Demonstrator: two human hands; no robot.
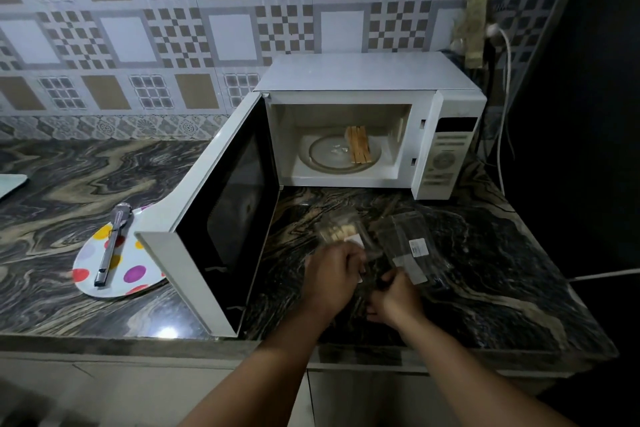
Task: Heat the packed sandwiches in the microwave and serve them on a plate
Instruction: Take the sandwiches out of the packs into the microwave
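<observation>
Microwave [349,80] cavity straight ahead of the hands [360,284] is reachable; sandwich [360,148] sits on the right of the turntable [322,158], left half bare. Open door [221,215] walls off their left, plate [110,267] beyond it. Wrappers [408,246] clutter the tabletop [485,270] just ahead.

Surface: dark marbled stone surface [86,163], swirled with tan veins, running along the tiled wall.
Microwave [367,76]: white, at 1 o'clock, door swung wide open.
Plate [114,253]: polka-dotted, at 9 o'clock, its edge tucked behind the open door.
Clear packs [412,250]: lying at centre, just in front of the microwave.
Pale board [10,184]: far 9 o'clock edge.
</observation>
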